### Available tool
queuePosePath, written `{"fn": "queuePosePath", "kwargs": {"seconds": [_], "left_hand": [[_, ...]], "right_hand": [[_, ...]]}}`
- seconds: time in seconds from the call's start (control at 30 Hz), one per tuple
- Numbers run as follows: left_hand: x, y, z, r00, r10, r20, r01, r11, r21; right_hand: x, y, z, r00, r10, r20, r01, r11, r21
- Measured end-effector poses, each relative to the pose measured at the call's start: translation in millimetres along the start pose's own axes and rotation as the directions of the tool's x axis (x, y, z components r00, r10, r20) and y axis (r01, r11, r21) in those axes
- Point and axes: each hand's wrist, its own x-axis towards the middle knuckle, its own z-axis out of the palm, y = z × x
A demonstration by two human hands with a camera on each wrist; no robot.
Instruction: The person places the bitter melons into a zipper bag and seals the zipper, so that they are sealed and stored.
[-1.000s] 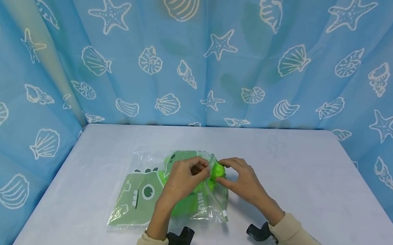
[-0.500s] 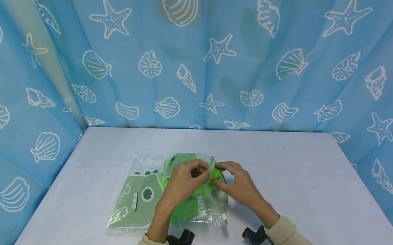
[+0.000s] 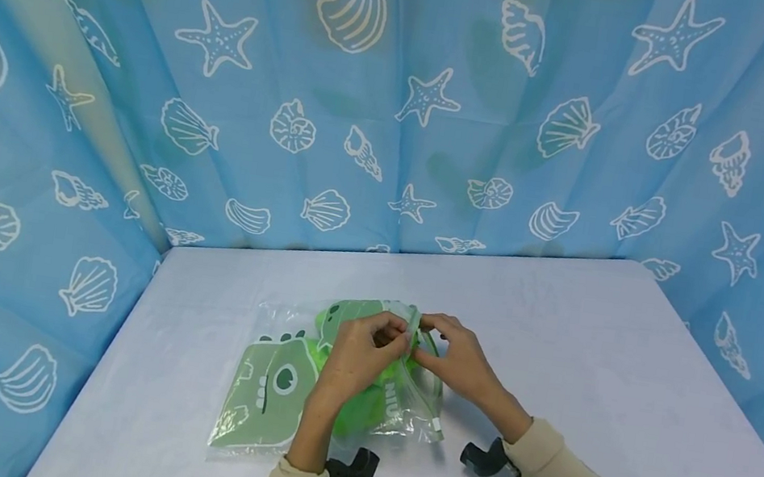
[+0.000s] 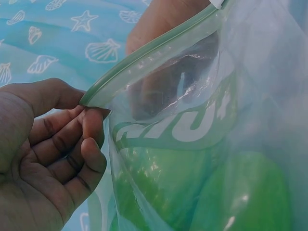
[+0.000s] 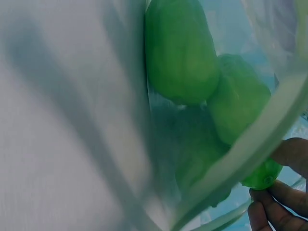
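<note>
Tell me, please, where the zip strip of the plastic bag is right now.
In the head view the zip strip runs along the right edge of the clear bag at table centre, its far end pinched between the left hand and right hand.

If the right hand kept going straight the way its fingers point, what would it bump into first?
Most likely the left hand: the right hand points leftward across the zip bag mouth, and their fingertips almost meet at the seal. Depth is hard to judge.

The clear bag [image 3: 333,378] bore white lettering on a green band: in the head view it read "NIU" beside the left hand [image 3: 354,357]. In the left wrist view the same print [image 4: 192,127] showed from behind, mirrored and partly creased, so only those large letters could be made out.
</note>
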Motion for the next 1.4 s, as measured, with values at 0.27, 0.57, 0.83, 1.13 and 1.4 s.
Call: {"fn": "queuePosePath", "kwargs": {"seconds": [0.27, 0.57, 0.83, 1.13, 1.4], "left_hand": [[0.8, -1.4, -0.8, 1.000, 0.000, -0.015, 0.000, 1.000, -0.012], [2.6, 1.5, -2.6, 1.000, 0.004, -0.019, -0.004, 1.000, 0.001], [2.7, 1.6, -2.1, 1.000, 0.008, -0.020, -0.008, 1.000, 0.017], [-2.4, -0.9, 4.2, 1.000, 0.000, -0.017, 0.000, 0.999, -0.038], [-4.2, 32.4, -15.0, 1.000, -0.004, -0.023, -0.001, 0.975, -0.222]], "right_hand": [[3, -6, 7, 1.000, 0.030, 0.002, -0.030, 0.999, 0.033], [4, -1, -7, 1.000, 0.014, -0.025, -0.012, 0.999, 0.046], [2, 7, -18, 0.995, 0.018, -0.102, -0.007, 0.994, 0.112], [-5, 6, -40, 0.983, 0.071, -0.168, -0.044, 0.987, 0.157], [3, 9, -55, 0.987, 0.023, -0.160, 0.003, 0.987, 0.159]]}}
